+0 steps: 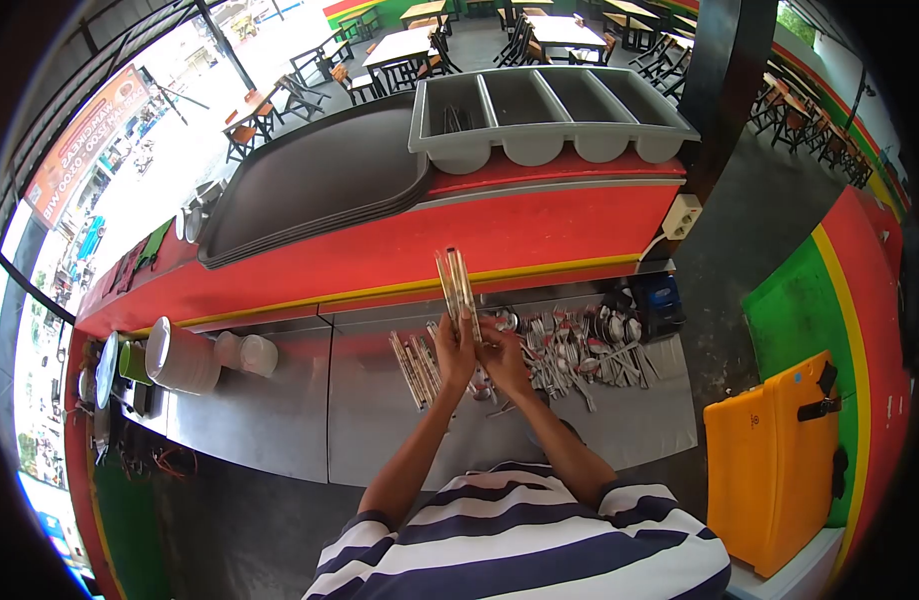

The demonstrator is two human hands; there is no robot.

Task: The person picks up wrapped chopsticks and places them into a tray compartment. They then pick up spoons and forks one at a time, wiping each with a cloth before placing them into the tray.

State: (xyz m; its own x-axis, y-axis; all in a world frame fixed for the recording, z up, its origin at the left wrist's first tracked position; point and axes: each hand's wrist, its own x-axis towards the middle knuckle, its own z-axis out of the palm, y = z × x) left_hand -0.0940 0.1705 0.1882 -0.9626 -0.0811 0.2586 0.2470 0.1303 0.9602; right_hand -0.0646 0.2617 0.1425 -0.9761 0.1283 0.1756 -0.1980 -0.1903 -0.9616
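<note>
In front of me, above the steel counter, I hold a few long, slim packets in clear wrap [456,282], upright. What is inside them looks like cutlery, but it is too small to be sure. My left hand [454,355] is closed around their lower part. Close beside it, my right hand [503,358] has its fingers curled in at the packets' lower end. More slim packets [412,368] lie side by side on the counter, just left of my hands. A big heap of loose spoons and forks [590,345] spreads out to the right.
A red ledge [540,225] runs behind the counter [270,420], carrying stacked dark trays [330,170] and a grey cutlery holder [555,115] with four compartments. Stacked plates [180,357] and bowls stand at the left. A yellow-orange box [765,460] is at the right.
</note>
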